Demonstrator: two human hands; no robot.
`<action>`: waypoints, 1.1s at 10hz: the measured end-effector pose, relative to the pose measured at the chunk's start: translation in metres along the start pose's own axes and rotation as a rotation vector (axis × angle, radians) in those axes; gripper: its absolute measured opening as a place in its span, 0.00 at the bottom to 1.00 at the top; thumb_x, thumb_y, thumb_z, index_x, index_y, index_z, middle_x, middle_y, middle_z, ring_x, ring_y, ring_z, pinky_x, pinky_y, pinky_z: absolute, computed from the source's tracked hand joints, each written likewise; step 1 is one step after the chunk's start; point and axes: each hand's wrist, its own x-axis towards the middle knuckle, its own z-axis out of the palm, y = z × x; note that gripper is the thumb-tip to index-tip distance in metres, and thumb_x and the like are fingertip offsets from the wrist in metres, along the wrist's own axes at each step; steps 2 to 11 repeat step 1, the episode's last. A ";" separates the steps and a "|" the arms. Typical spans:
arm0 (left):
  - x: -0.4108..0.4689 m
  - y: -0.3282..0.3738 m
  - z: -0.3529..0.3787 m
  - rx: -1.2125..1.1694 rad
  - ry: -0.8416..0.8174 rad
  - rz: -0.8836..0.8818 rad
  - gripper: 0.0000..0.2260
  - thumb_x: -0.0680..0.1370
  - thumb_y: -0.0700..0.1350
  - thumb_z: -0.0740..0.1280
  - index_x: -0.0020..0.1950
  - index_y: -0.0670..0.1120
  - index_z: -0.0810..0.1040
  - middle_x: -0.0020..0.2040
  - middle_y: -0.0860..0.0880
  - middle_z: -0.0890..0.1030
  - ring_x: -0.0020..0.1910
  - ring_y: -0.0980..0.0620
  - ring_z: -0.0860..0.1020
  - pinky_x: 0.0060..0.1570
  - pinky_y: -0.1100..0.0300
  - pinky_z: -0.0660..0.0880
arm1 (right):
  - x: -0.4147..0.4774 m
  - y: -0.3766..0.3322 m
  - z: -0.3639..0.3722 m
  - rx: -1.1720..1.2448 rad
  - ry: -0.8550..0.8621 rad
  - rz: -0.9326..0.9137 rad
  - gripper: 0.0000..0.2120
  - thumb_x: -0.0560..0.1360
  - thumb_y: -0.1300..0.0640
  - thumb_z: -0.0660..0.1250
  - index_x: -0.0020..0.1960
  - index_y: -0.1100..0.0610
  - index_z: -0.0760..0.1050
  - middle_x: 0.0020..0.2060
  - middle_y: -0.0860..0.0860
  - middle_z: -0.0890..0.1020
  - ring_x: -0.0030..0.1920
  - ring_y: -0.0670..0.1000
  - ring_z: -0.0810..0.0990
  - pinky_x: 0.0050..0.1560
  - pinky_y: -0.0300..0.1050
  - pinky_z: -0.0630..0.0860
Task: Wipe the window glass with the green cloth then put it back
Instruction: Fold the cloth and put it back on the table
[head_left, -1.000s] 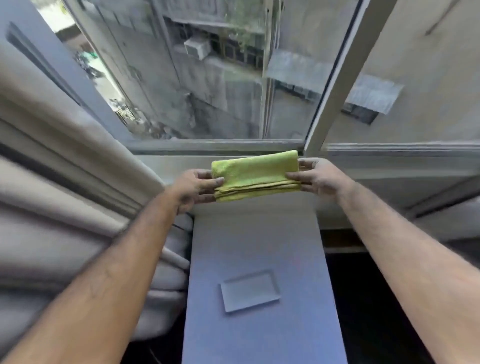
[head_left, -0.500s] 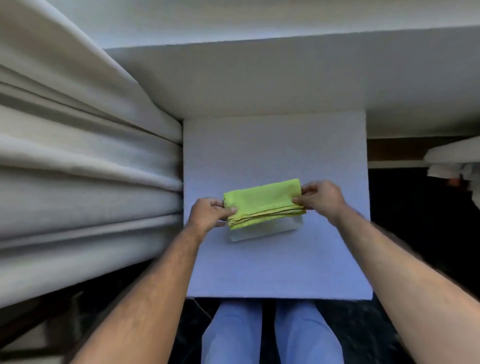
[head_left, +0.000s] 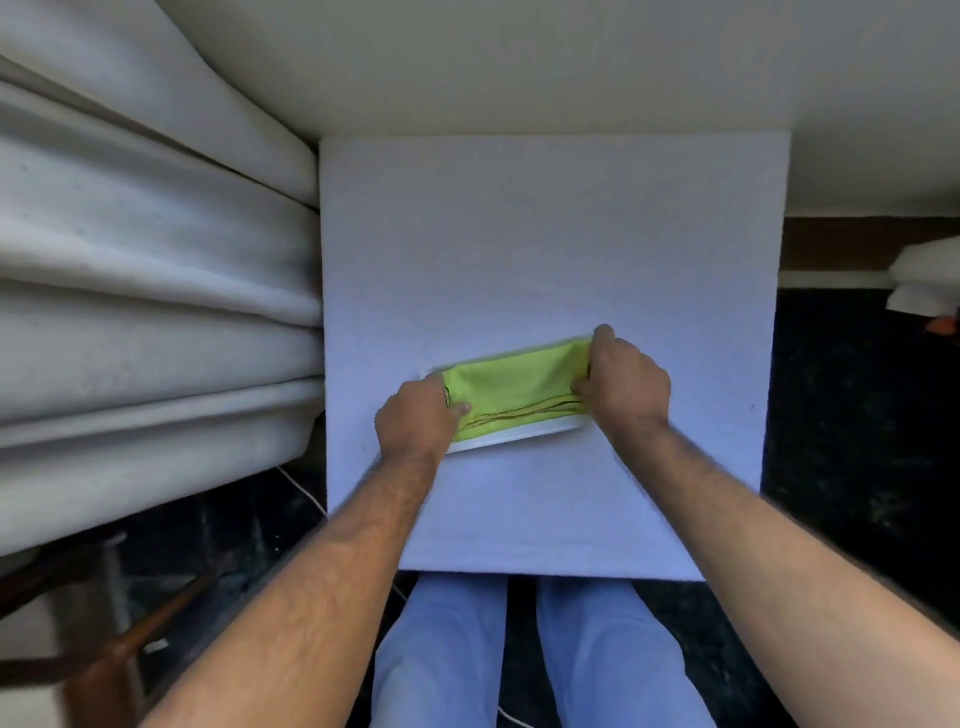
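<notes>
Cloth return: folded cloth (head_left: 511, 387) on tray (head_left: 511, 435), mid-worktop (head_left: 545, 234).
Left hand (head_left: 415, 415) and right hand (head_left: 626, 382) each pinch one end of the cloth. Risk: uneven release may leave the folds slumped over the tray edge, or nudge the tray askew.

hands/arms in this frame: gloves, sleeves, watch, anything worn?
Nothing worn. The left hand and right hand are bare, with no gloves, and no rings or watch show. Both forearms are uncovered up to the frame edge, with visible hair and no sleeve cuffs, straps or markings. The only clothing in view is light blue trousers below the table edge.
</notes>
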 end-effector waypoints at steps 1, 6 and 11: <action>0.002 0.007 -0.019 0.029 0.028 0.055 0.19 0.78 0.59 0.72 0.54 0.47 0.70 0.52 0.44 0.84 0.48 0.40 0.82 0.41 0.54 0.72 | 0.000 -0.004 -0.014 -0.101 0.057 -0.115 0.16 0.76 0.61 0.71 0.60 0.58 0.69 0.49 0.54 0.80 0.43 0.58 0.75 0.34 0.47 0.67; 0.002 0.007 -0.019 0.029 0.028 0.055 0.19 0.78 0.59 0.72 0.54 0.47 0.70 0.52 0.44 0.84 0.48 0.40 0.82 0.41 0.54 0.72 | 0.000 -0.004 -0.014 -0.101 0.057 -0.115 0.16 0.76 0.61 0.71 0.60 0.58 0.69 0.49 0.54 0.80 0.43 0.58 0.75 0.34 0.47 0.67; 0.002 0.007 -0.019 0.029 0.028 0.055 0.19 0.78 0.59 0.72 0.54 0.47 0.70 0.52 0.44 0.84 0.48 0.40 0.82 0.41 0.54 0.72 | 0.000 -0.004 -0.014 -0.101 0.057 -0.115 0.16 0.76 0.61 0.71 0.60 0.58 0.69 0.49 0.54 0.80 0.43 0.58 0.75 0.34 0.47 0.67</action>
